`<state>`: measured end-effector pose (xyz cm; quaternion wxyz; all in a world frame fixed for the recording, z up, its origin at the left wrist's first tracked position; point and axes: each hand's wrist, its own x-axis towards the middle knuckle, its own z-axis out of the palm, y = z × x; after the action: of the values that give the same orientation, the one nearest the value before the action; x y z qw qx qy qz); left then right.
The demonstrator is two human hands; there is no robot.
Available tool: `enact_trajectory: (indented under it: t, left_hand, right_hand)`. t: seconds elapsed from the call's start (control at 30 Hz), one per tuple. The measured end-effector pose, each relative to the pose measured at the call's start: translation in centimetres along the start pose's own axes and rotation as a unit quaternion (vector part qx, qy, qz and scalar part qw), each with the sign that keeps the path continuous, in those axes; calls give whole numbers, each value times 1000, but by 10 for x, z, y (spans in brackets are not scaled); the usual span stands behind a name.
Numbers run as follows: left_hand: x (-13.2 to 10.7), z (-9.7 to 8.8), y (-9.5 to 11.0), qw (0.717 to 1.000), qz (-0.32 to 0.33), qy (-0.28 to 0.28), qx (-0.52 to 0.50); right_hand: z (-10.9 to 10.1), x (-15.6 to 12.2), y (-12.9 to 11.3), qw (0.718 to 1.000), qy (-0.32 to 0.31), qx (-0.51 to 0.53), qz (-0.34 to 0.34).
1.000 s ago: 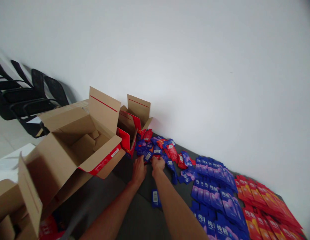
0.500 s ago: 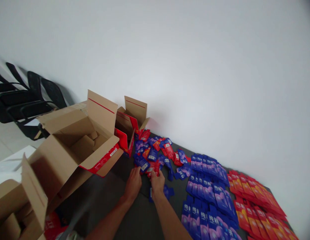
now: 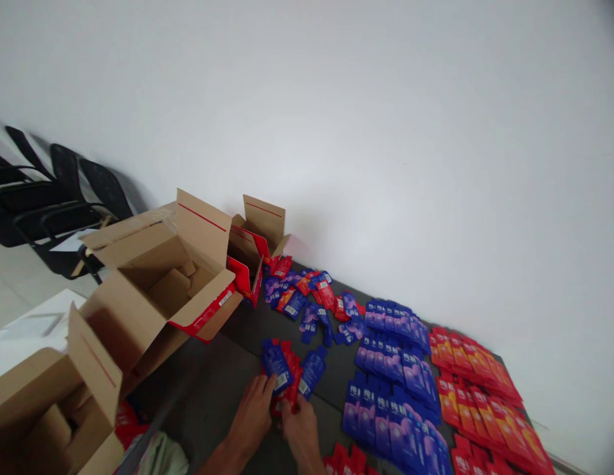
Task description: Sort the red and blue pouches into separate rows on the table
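My left hand (image 3: 252,419) and my right hand (image 3: 301,430) lie side by side low on the dark table (image 3: 212,389), fingers curled onto a small bunch of blue and red sachets (image 3: 290,371). Both hands press on the near ends of these sachets, which fan out away from me. A loose heap of mixed sachets (image 3: 311,300) lies farther off, near the wall.
A large open cardboard box (image 3: 158,290) sits at the left, a smaller red-lined open box (image 3: 254,247) behind it, another carton (image 3: 49,409) at the lower left. Rows of blue sachets (image 3: 396,376) and red sachets (image 3: 479,389) cover the right. Black chairs (image 3: 44,198) stand far left.
Both hands have drawn back from the loose heap toward me, dragging a bunch of blue and red sachets along the table. The view has shifted slightly.
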<state>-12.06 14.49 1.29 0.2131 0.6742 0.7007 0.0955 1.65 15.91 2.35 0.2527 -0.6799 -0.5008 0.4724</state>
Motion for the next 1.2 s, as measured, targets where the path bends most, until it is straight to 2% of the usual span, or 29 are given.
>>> enact_trajectory:
  t: [0.1,0.2,0.3,0.4,0.5,0.6,0.7,0.8,0.87,0.97,1.03,1.2]
  left_hand:
    - [1,-13,8,999,23,2,29]
    - [23,-28,23,998,48,37,23]
    - [64,-36,43,993,88,79,-16]
    - [116,-38,65,986,101,116,-64]
    - [167,-36,86,986,61,130,-90]
    - [208,-32,104,991,14,112,-77]
    - [236,-27,116,992,-60,106,-44]
    - [255,-21,121,993,-81,87,-28]
    - [265,-16,120,996,-35,80,-19]
    - [279,-8,111,995,72,69,10]
    - [288,-3,102,992,113,43,29]
    - [295,4,77,994,99,-33,36]
  right_hand:
    - [-16,1,5,983,-46,-178,-18]
    - [-34,21,-4,956,-22,-293,-18]
    - [-57,62,-23,941,18,-332,-69]
    - [-82,112,-42,928,94,-337,-131]
    - [-105,157,-53,910,124,-370,-141]
    - [-117,190,-55,883,168,-422,-116]
    - [-120,215,-50,867,184,-456,-86]
    - [-118,237,-46,875,149,-457,-58]
    - [-114,249,-44,888,122,-441,-37]
    - [-106,259,-44,909,92,-406,-10]
    - [-99,260,-45,920,77,-385,-3]
    - [-80,252,-49,931,64,-360,-14]
